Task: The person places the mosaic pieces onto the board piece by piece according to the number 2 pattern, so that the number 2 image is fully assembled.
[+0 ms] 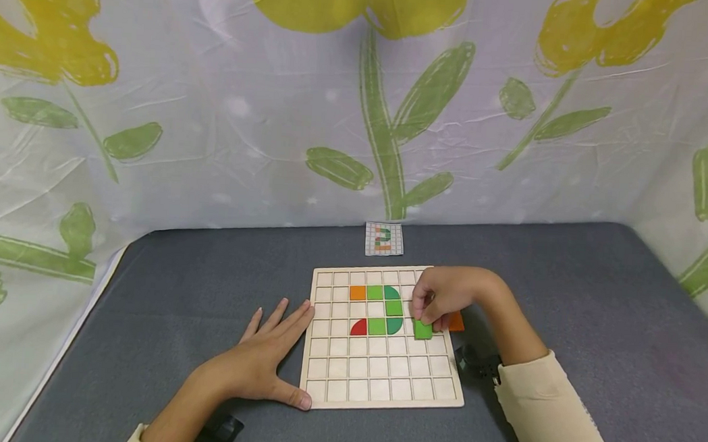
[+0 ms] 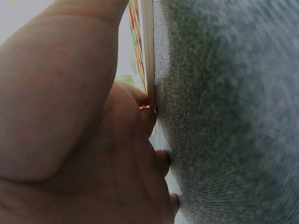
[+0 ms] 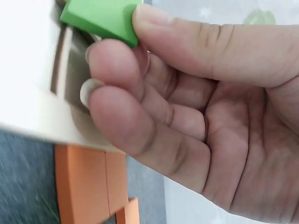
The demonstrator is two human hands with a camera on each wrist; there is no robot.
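Observation:
A wooden grid board (image 1: 380, 391) lies on the table with several coloured tiles set in its squares. Among them are an orange square (image 1: 358, 293), a red quarter-round tile (image 1: 359, 327) and green tiles, square and quarter-round. My right hand (image 1: 443, 294) pinches a green square tile (image 1: 423, 330) over the board's right side. In the right wrist view the thumb presses that green tile (image 3: 100, 18) against the fingers, and it is tilted. With fingers spread, my left hand (image 1: 263, 364) rests at the board's left edge, fingertips and thumb touching it.
Behind the board a small printed card (image 1: 384, 239) shows a coloured pattern on a grid. Orange blocks (image 3: 91, 182) lie beside the board's right edge, partly hidden by my right hand in the head view. A dark grey cloth (image 1: 204, 286) covers the table; a flower-printed curtain (image 1: 261, 141) hangs behind.

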